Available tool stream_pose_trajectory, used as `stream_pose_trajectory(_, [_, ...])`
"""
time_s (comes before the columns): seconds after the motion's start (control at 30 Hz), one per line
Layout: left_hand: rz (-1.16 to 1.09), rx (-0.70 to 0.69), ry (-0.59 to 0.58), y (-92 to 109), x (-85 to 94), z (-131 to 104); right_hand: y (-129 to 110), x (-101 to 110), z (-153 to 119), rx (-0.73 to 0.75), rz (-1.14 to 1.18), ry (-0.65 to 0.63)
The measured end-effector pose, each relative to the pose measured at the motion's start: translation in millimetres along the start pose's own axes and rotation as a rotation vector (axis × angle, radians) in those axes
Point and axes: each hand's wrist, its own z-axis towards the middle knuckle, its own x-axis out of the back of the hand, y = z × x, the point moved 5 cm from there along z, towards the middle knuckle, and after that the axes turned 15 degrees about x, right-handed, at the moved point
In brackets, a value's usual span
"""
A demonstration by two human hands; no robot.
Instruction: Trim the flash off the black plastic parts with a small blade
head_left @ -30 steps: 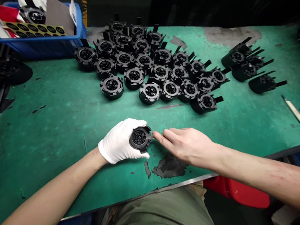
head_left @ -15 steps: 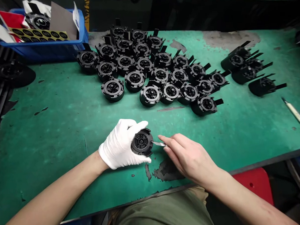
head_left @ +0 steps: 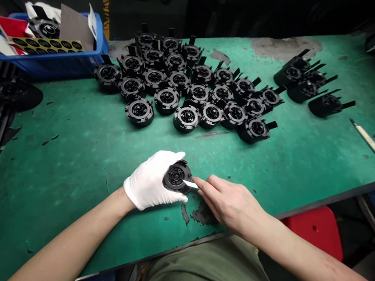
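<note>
My left hand (head_left: 155, 180), in a white glove, grips a round black plastic part (head_left: 176, 176) around its left side, thumb and fingers spread along the rim. The part's ribbed round face is turned up toward me. My bare right hand (head_left: 223, 196) is closed on a small knife whose blade (head_left: 190, 184) points left. The blade's tip lies over the part's face, right of its centre; whether it touches cannot be made out. The knife's handle is hidden in my fingers.
Many similar black parts (head_left: 186, 117) stand grouped beyond my hands, with several more (head_left: 324, 105) at the right. A pale-handled pen-like tool (head_left: 367, 139) lies at the right. A blue bin (head_left: 58, 65) holds labels and parts. A red stool (head_left: 316, 230) stands below the table's edge.
My right hand has moved left, bringing the blade from the part's right rim to over its face. My left hand keeps its hold on the part. The view has shifted slightly.
</note>
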Motion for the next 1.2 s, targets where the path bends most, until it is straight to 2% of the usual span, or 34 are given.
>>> stream_pose_trajectory(0.5, [-0.002,-0.023,0.014,-0.1,-0.5,0.0,-6.1,-3.0,-0.5,-0.042,0.004,-0.015])
stream_pose_trajectory(1.2, [-0.002,0.004,0.009,1.2,1.0,-0.1,1.3,4.5,13.5,-0.073,-0.043,-0.200])
